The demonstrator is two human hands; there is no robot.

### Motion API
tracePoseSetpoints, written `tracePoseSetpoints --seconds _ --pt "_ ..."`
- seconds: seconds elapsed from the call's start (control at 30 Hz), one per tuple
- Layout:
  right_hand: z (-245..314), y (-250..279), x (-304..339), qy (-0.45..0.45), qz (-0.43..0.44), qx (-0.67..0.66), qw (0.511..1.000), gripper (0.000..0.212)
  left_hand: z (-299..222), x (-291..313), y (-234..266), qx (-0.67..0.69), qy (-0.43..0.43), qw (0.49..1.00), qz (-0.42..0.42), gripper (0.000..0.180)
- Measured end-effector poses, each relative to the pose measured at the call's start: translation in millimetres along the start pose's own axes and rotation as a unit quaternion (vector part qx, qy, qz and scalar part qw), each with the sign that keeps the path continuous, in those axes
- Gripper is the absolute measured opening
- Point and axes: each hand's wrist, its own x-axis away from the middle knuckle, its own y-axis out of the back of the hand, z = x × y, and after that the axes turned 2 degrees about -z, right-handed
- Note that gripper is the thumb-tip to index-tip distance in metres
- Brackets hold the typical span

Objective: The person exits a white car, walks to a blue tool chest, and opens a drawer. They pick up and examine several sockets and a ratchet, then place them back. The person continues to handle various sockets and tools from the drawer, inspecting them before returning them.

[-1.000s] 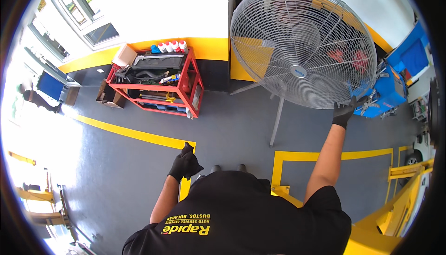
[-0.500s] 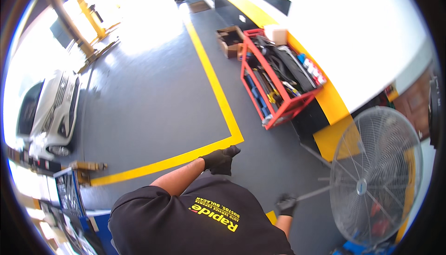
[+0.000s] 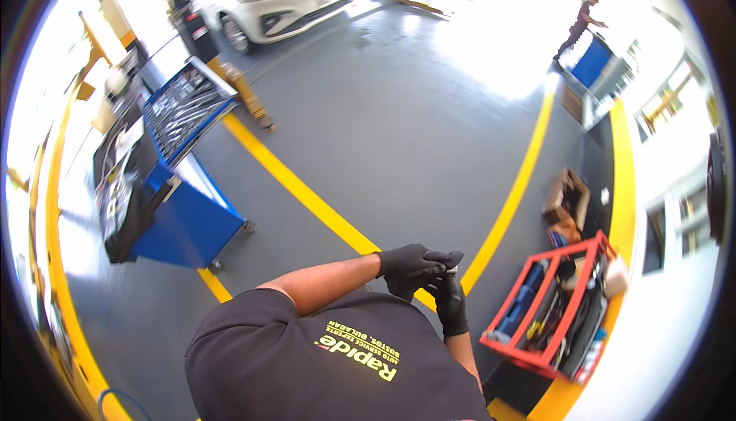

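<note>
My two hands, in black gloves, meet in front of my chest. My left hand (image 3: 410, 264) reaches across from the left with its fingers closed and pointing right. Just below and to the right, my right hand (image 3: 448, 294) is raised with bent fingers against the left fingertips. A small pale thing (image 3: 452, 270) shows between the two hands; most of it is covered by the gloves, so its kind cannot be made out. Both hands are well above the grey floor (image 3: 383, 152) and its yellow line.
On the left stands a blue tool cart (image 3: 188, 225) with an open drawer of wrenches (image 3: 188, 110). A red tool rack (image 3: 548, 306) is at the right, with a cardboard box (image 3: 566, 195) beyond it. Farther off are a white car (image 3: 284, 3) and a person (image 3: 579, 26) by a blue cabinet.
The view has swung left, bringing in the tool cart, while the large fan has left the picture. My right hand has come up from low beside the fan to meet my left.
</note>
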Motion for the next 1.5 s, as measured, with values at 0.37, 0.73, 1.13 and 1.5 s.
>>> tracePoseSetpoints --seconds 0.37,0.73,1.13,1.5 --pt "1.7 -126.0 -320.2 -0.012 0.123 0.013 0.992 0.048 74.6 -6.3 227.1 0.157 -0.012 0.964 -0.212 0.03" --pt "25.7 -371.7 -639.9 -0.024 0.453 0.3 0.839 0.033 122.2 39.9 483.3 0.085 0.071 0.759 -0.642 0.031" --pt "-44.2 -713.1 -759.0 -0.08 0.719 0.23 0.651 0.042 154.1 197.6 657.4 0.115 0.047 0.546 -0.828 0.031" --pt "-85.7 -997.1 -766.4 -0.014 0.849 0.316 0.425 0.03 167.6 323.0 788.4 0.099 -0.109 0.154 -0.977 0.031"
